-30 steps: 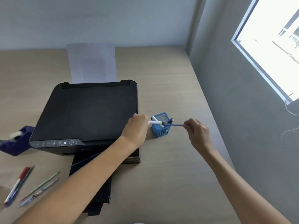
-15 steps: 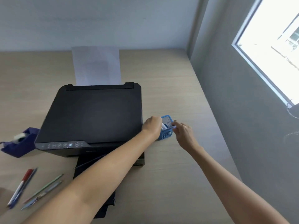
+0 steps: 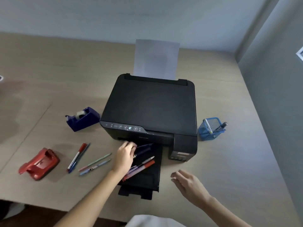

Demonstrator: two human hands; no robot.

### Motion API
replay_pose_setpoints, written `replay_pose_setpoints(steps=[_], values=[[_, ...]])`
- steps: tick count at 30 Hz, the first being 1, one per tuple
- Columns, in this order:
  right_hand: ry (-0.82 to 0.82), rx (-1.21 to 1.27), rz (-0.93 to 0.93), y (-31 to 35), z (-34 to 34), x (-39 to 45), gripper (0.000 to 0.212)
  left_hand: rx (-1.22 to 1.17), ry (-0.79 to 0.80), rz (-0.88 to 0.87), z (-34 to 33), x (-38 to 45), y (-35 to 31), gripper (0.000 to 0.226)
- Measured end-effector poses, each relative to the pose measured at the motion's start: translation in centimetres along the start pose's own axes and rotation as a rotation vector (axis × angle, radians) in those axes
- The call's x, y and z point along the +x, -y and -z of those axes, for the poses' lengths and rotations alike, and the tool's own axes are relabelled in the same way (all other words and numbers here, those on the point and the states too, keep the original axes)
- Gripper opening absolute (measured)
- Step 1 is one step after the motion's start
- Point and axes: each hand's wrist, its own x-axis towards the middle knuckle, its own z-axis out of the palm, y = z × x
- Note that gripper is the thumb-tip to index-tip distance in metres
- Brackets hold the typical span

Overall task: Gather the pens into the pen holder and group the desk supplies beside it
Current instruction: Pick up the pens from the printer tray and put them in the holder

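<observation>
No text, brand, number or label can be read. The printer carries a row of small control-panel icons along its front left edge, lit faintly but too small to make out. A short marking on the front face is blurred beyond reading. A pale label on the lower right corner of the printer shows no decipherable characters.

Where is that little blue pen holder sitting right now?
In the head view, the blue pen holder stands on the desk just right of the black printer, toward the grey wall, well beyond the right hand.
</observation>
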Motion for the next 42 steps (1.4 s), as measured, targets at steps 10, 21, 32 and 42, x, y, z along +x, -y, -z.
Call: replay_pose_setpoints(steps=[10, 21, 32, 42], values=[[0.117, -0.278, -0.009, 5.6, -5.3, 8.7, 0.033, 0.336, 0.344, 0.041, -0.1, 2.7, 5.2, 0.042], [0.124, -0.436, 0.019, 5.3, -5.3, 7.4, 0.033, 0.052, 0.158, 0.007, 1.5, 0.3, 5.8, 0.024], [0.213, -0.564, -0.062, 4.2, -4.8, 8.8, 0.044, 0.244, 0.323, -0.052, -1.1, 0.4, 5.0, 0.037], [0.088, -0.496, 0.098, 0.7, -1.7, 2.7, 0.016, 0.681, 0.368, -0.173, -1.2, -1.1, 3.9, 0.037]])
